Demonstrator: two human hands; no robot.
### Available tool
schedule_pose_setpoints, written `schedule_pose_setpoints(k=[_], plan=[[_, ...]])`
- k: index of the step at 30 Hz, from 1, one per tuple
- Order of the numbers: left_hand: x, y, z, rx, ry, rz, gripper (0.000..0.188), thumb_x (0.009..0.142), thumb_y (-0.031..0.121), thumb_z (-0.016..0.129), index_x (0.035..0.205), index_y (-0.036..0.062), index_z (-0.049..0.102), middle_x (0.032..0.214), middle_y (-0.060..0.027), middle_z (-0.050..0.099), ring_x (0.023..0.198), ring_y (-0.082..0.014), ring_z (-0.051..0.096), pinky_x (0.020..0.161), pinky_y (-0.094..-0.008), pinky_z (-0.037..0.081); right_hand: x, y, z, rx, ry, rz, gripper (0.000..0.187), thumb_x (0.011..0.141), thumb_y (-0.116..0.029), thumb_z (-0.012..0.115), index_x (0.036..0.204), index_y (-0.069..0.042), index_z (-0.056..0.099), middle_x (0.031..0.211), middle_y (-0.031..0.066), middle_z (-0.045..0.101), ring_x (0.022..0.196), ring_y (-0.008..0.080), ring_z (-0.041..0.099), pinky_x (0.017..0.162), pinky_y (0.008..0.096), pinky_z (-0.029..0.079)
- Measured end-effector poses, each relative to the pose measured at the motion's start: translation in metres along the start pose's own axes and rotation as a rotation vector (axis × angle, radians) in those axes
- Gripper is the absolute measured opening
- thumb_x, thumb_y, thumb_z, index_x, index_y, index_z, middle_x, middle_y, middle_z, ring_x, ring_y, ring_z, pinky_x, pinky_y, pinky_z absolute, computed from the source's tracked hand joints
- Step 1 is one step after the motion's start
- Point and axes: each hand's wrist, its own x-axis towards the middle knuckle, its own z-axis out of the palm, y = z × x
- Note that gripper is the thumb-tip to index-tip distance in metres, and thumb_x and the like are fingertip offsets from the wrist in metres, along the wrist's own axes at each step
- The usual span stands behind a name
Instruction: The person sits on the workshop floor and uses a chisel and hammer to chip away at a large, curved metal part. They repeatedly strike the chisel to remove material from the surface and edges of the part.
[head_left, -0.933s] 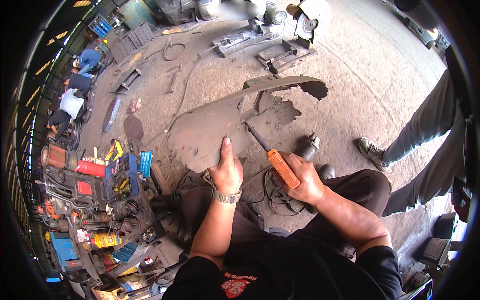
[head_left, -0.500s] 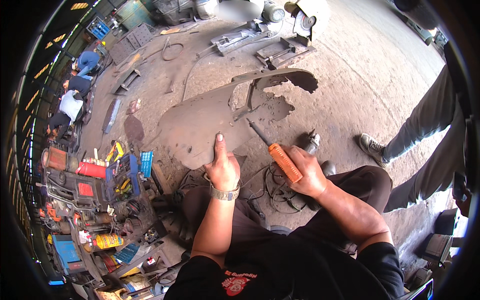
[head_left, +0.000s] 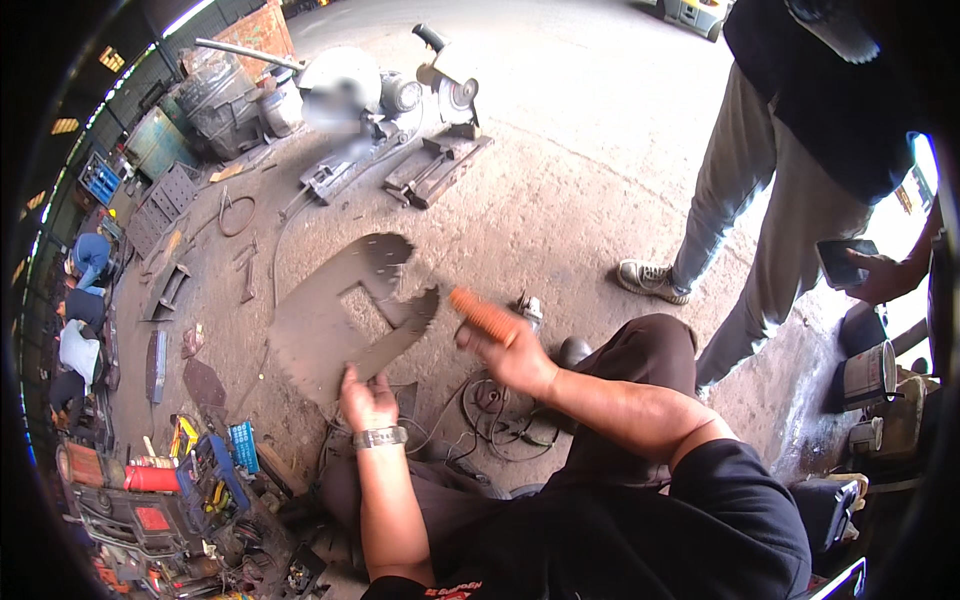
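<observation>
Arms (head_left: 395, 500) forward, right fingers (head_left: 480, 346) (bare) curled

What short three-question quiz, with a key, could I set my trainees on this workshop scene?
1. Multiple choice: which side's hand holds the orange-handled tool? A) left B) right
2. True or false: the left hand touches the near edge of the metal sheet.
3. Short answer: what colour is the wearer's right sleeve?

Key: 1. B, the right hand. 2. True. 3. Black.
</observation>
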Motion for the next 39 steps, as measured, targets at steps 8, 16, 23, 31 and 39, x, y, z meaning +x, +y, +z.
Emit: schedule_pose_setpoints(k=[8,16,23,31,39], plan=[[0.032,0.048,-0.016,-0.160,0.051,0.151,0.038,0.106,0.018,0.047,0.136,-0.0063,0.050,0.135,-0.0187,0.058,0.127,-0.0306,0.056,0.109,-0.0459,0.051,0.049,-0.017,-0.032,0.661,0.407,0.554,0.052,0.101,-0.023,0.062,0.149,-0.016,0.044,0.109,0.0084,0.066,0.066,0.0148,0.056,0.059,0.0308,0.048],[0.007,0.026,-0.019,0.002,-0.200,0.218,0.045,0.103,0.020,0.058,0.141,-0.0021,0.049,0.143,-0.0131,0.056,0.133,-0.0270,0.052,0.115,-0.0489,0.038,0.007,-0.021,-0.014,-0.230,-0.018,-0.046,0.036,0.088,-0.017,0.079,0.119,-0.002,0.067,0.091,0.0122,0.071,0.081,0.0202,0.069,0.073,0.0330,0.054],[-0.032,0.006,0.001,0.081,-0.312,0.447,0.051,0.098,0.009,0.067,0.144,0.0006,0.047,0.146,-0.0109,0.053,0.133,-0.0257,0.051,0.112,-0.0479,0.041,-0.004,-0.056,-0.007,-0.393,-0.193,-0.097,0.034,0.087,-0.017,0.082,0.113,0.000,0.068,0.092,0.0165,0.072,0.080,0.0263,0.072,0.074,0.0345,0.055],[-0.055,0.008,0.020,0.120,-0.333,0.527,0.047,0.096,0.008,0.071,0.137,-0.0045,0.052,0.141,-0.0111,0.056,0.125,-0.0199,0.054,0.106,-0.0342,0.045,0.006,-0.044,0.005,-0.386,-0.268,-0.235,0.033,0.085,-0.014,0.082,0.112,0.001,0.069,0.093,0.0165,0.072,0.081,0.0312,0.073,0.071,0.0357,0.057],[-0.060,0.006,0.020,0.117,-0.385,0.566,0.045,0.096,0.007,0.071,0.135,-0.0041,0.053,0.137,-0.0112,0.057,0.123,-0.0200,0.055,0.106,-0.0355,0.044,0.009,-0.044,0.011,-0.374,-0.273,-0.216,0.033,0.084,-0.013,0.082,0.111,0.001,0.068,0.096,0.0181,0.073,0.084,0.0330,0.074,0.072,0.0359,0.058]])
